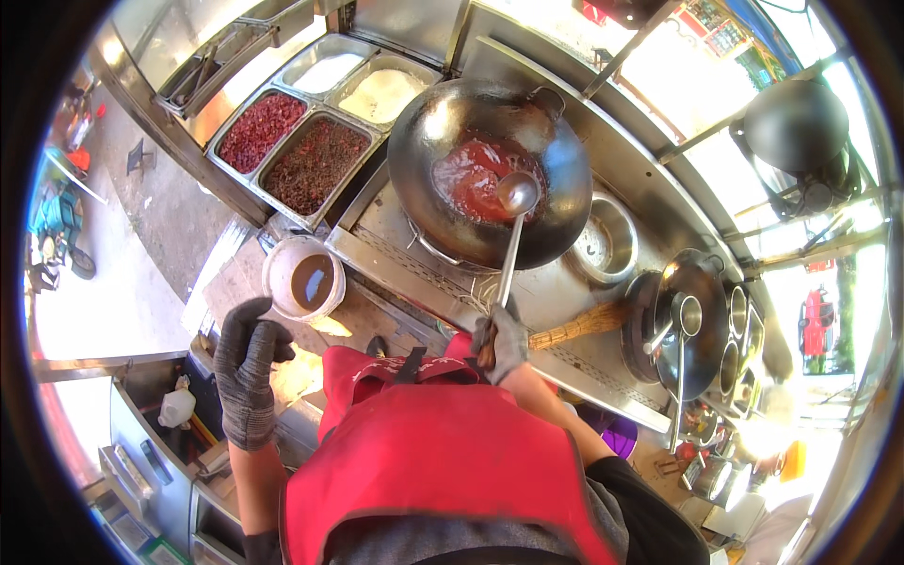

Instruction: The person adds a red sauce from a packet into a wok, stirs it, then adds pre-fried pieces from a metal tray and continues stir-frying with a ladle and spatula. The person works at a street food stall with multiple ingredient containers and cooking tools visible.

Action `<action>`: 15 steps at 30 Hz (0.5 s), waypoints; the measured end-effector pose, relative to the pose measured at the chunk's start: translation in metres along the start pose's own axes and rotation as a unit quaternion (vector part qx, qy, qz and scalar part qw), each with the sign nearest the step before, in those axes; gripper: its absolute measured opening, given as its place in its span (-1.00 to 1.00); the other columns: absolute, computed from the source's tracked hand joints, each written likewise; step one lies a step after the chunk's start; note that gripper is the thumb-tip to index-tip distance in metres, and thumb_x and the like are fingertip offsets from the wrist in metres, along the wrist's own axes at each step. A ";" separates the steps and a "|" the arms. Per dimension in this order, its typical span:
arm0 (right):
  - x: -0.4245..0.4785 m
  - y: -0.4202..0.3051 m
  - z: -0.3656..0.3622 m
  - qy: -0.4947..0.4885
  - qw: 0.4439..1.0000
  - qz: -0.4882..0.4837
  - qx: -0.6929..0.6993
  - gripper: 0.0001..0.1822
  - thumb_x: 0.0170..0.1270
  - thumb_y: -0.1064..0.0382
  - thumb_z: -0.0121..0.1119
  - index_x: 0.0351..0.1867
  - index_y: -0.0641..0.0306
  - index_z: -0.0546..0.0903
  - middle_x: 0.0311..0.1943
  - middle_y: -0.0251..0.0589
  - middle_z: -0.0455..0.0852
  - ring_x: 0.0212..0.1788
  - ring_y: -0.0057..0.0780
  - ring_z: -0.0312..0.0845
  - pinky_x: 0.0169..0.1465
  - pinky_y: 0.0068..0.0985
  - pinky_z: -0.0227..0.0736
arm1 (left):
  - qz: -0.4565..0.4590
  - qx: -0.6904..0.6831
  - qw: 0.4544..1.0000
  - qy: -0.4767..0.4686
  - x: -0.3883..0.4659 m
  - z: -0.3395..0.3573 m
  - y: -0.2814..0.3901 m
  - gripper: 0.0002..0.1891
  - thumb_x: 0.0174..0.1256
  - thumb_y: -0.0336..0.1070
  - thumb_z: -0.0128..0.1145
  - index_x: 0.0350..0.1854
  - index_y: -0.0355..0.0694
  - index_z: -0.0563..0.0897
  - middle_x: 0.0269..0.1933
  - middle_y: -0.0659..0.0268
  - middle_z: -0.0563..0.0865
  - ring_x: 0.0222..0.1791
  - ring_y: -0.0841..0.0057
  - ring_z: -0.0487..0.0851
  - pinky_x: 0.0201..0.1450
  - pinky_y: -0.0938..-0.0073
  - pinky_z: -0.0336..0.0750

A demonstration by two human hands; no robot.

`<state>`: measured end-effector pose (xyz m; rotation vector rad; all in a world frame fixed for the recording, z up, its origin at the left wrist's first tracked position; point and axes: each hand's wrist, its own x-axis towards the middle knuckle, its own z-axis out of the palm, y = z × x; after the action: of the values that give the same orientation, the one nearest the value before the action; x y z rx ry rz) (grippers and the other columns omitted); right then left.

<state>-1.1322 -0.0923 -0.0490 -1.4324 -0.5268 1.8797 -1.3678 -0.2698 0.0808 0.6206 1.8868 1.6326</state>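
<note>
My right hand [503, 342], in a grey knit glove, grips the handle of a long metal ladle [519, 194]. The ladle's bowl rests in a red liquid at the bottom of a large steel wok [452, 106]. My left hand [248, 371], also gloved, is raised over the floor to the left with its fingers partly curled and apart, holding nothing. Just beyond it stands a white plastic bucket [279, 282] with brown liquid inside. A bamboo wok brush [583, 326] lies on the steel counter [459, 293], beside my right hand.
Steel pans at the upper left hold a dark red crumbly food [314, 166], a redder chopped food [261, 132], a yellowish food [381, 95] and a white one [328, 73]. Right of the wok sits a metal basin [609, 236]. A second wok [696, 360] carries another ladle and a strainer.
</note>
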 end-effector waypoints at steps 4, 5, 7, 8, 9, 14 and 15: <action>0.047 -0.034 -0.019 -0.170 0.977 0.091 0.095 -0.81 0.32 0.12 0.05 -0.38 0.07 0.36 -0.68 -0.47 0.35 -0.75 -0.74 0.27 -0.77 -0.75 0.19 | -0.054 0.026 0.998 0.009 0.004 -0.012 -0.044 -0.73 0.33 -0.32 0.03 0.00 -0.30 0.51 -0.39 0.31 0.62 -0.47 0.66 0.54 -0.39 0.65 0.44; 0.058 -0.044 -0.009 -0.126 0.986 0.077 0.080 -0.81 0.31 0.09 0.08 -0.36 0.08 0.39 -0.68 -0.46 0.37 -0.75 -0.70 0.29 -0.77 -0.70 0.20 | -0.065 0.018 0.998 0.008 0.005 -0.013 -0.055 -0.74 0.33 -0.32 0.03 0.00 -0.31 0.51 -0.40 0.30 0.62 -0.49 0.65 0.54 -0.41 0.65 0.44; 0.065 -0.032 -0.007 -0.050 0.999 -0.004 0.019 -0.86 0.32 0.11 0.05 -0.29 0.06 0.41 -0.67 -0.42 0.40 -0.75 -0.64 0.31 -0.76 -0.66 0.22 | -0.082 0.001 0.997 0.005 0.005 -0.017 -0.077 -0.75 0.33 -0.31 0.03 -0.02 -0.32 0.51 -0.41 0.29 0.62 -0.51 0.64 0.55 -0.44 0.65 0.44; 0.052 -0.026 -0.003 -0.030 0.999 -0.010 0.018 -0.88 0.32 0.12 0.03 -0.26 0.04 0.42 -0.67 -0.39 0.41 -0.75 -0.61 0.33 -0.76 -0.64 0.22 | -0.081 0.038 0.996 0.018 0.006 -0.019 -0.084 -0.75 0.33 -0.31 0.03 -0.03 -0.31 0.51 -0.44 0.29 0.63 -0.55 0.64 0.56 -0.48 0.66 0.43; 0.029 -0.017 -0.002 -0.015 1.000 -0.015 0.015 -0.89 0.32 0.13 0.01 -0.22 0.02 0.43 -0.67 -0.37 0.41 -0.75 -0.59 0.34 -0.76 -0.63 0.23 | -0.106 0.027 0.993 0.038 0.004 -0.026 -0.092 -0.76 0.33 -0.30 0.03 -0.03 -0.29 0.52 -0.45 0.29 0.63 -0.57 0.64 0.55 -0.49 0.67 0.42; 0.046 -0.037 -0.017 -0.136 0.987 0.064 0.056 -0.90 0.33 0.19 -0.01 -0.31 0.05 0.36 -0.68 -0.38 0.37 -0.76 -0.58 0.29 -0.75 -0.63 0.23 | -0.133 0.004 0.991 0.009 -0.005 -0.010 -0.091 -0.75 0.35 -0.29 0.01 -0.02 -0.30 0.51 -0.43 0.30 0.64 -0.56 0.65 0.56 -0.48 0.66 0.42; 0.049 -0.044 -0.006 -0.147 0.989 0.007 0.014 -0.89 0.30 0.17 0.03 -0.31 0.05 0.37 -0.71 -0.38 0.37 -0.77 -0.57 0.29 -0.75 -0.61 0.25 | -0.131 0.015 0.991 -0.007 -0.008 -0.009 -0.093 -0.75 0.35 -0.29 0.01 -0.02 -0.30 0.52 -0.43 0.30 0.64 -0.55 0.64 0.56 -0.47 0.66 0.43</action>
<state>-1.1209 -0.0277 -0.0531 -1.1480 -0.6272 2.1150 -1.3665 -0.2951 -0.0091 0.3746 1.8958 1.4317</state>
